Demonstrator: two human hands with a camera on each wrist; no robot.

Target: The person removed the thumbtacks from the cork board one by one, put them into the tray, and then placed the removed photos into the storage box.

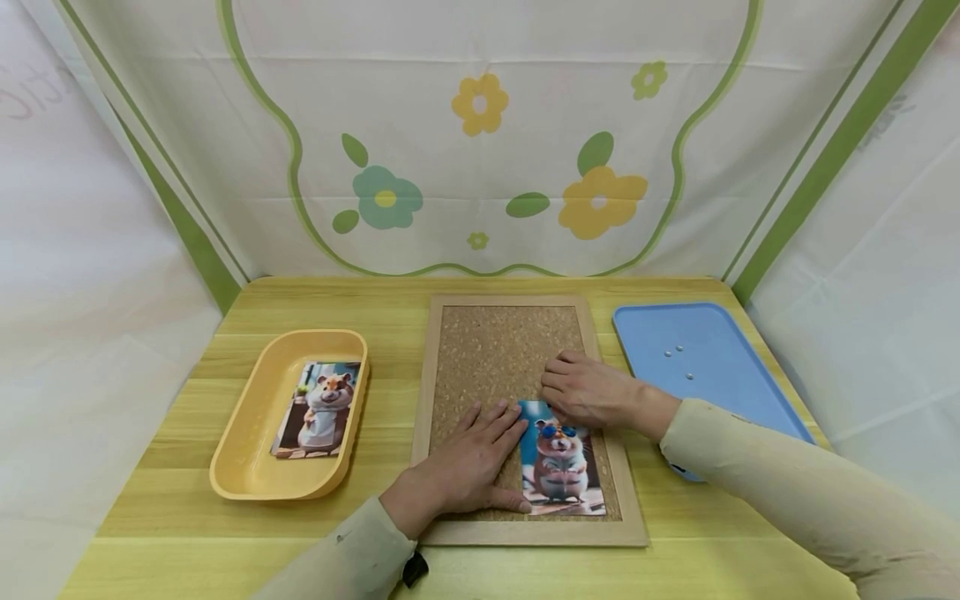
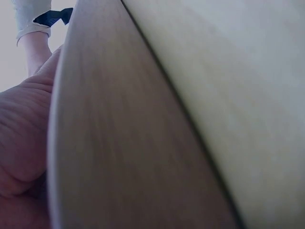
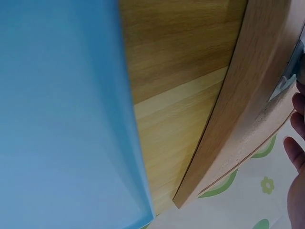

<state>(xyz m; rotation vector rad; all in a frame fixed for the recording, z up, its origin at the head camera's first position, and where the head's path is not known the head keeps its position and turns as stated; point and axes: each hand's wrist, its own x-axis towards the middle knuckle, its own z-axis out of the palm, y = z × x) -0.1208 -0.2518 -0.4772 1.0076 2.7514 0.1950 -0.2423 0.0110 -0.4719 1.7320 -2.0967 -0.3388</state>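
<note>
In the head view a hamster photo [image 1: 561, 467] with blue sunglasses lies on the lower right of a wood-framed cork board [image 1: 495, 350]. My left hand [image 1: 472, 462] rests spread on the cork, its fingertips and thumb touching the photo's left edge. At the photo's top edge, my right hand [image 1: 592, 390] has its fingers bent; whatever lies under the fingertips is hidden. Part of the left palm [image 2: 24, 138] shows beside the frame in the left wrist view. The right wrist view catches the right fingers [image 3: 298, 107] only at its edge, by the photo.
A yellow tray [image 1: 225, 467] on the left holds another hamster photo [image 1: 322, 412]. On the right a blue tray [image 1: 720, 333] carries three small silvery pieces [image 1: 679, 348]. The wooden table [image 1: 397, 308] ends against a flowered white cloth [image 1: 480, 167].
</note>
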